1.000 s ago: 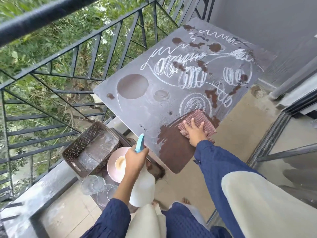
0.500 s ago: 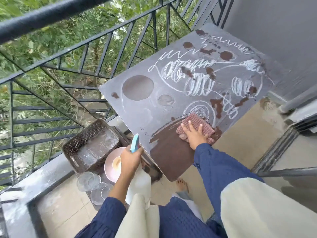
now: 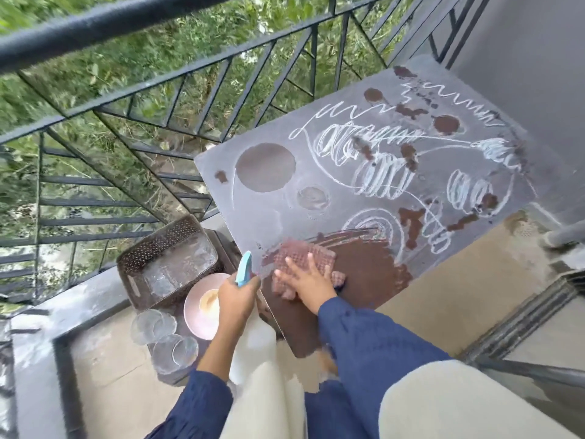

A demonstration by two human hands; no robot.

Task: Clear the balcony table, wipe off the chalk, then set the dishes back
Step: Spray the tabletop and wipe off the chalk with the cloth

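Nearest us, our left hand (image 3: 235, 294) is closed round the neck of the spray bottle (image 3: 251, 337), held off the near corner of the table (image 3: 272, 223). Our right hand (image 3: 305, 282) lies flat and open on the cloth (image 3: 300, 258), pressing rather than gripping. We should probably work outward in overlapping strokes from the wet brown patch toward the chalk (image 3: 380, 175) beyond, respraying dry spots. The dishes (image 3: 202, 301) wait on the floor to the left.

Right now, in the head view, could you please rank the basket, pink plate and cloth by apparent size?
1. Basket
2. Cloth and pink plate: alike; hands partly hide both, so unranked.
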